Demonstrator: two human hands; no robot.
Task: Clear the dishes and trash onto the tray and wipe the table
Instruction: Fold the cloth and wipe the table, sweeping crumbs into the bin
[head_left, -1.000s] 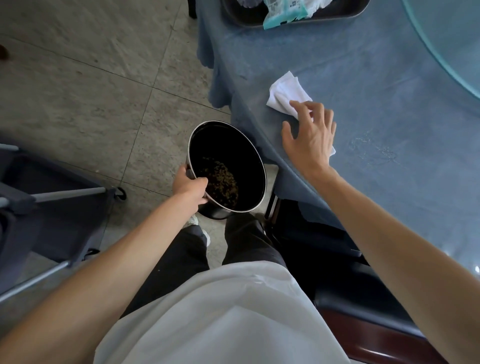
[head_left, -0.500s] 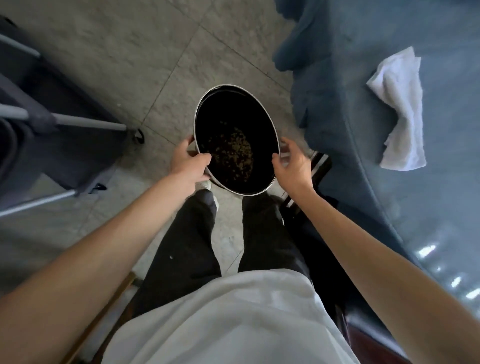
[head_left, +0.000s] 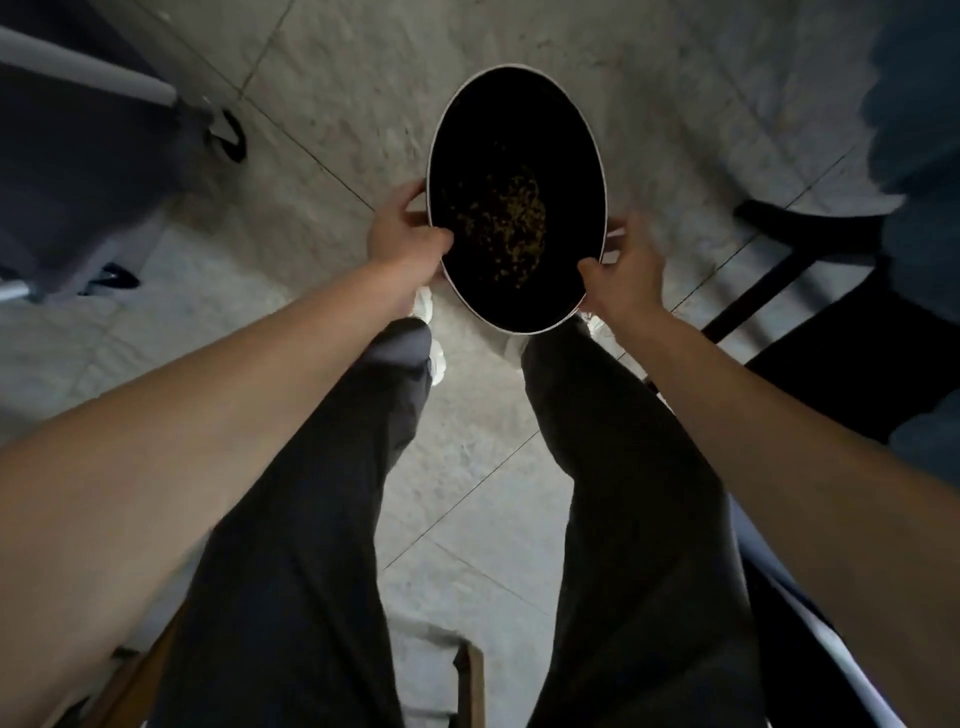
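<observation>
A round black bin (head_left: 517, 130) with a pale rim hangs over the tiled floor in front of my legs; yellowish-brown crumbs lie at its bottom. My left hand (head_left: 408, 236) grips its left rim, thumb over the edge. My right hand (head_left: 626, 265) grips the right rim in the same way. The table's blue cloth (head_left: 914, 124) shows only at the right edge. The white wiping cloth and the tray are out of view.
A dark chair (head_left: 831, 332) stands at the right beside the table. A dark folding stand with metal bars (head_left: 83, 135) fills the upper left. A wooden chair edge (head_left: 467, 680) lies below, between my legs. Grey floor tiles lie around the bin.
My right hand left the white cloth on the table and took the bin's right rim. The view swung down and left, and the bin now hangs over the floor away from the table.
</observation>
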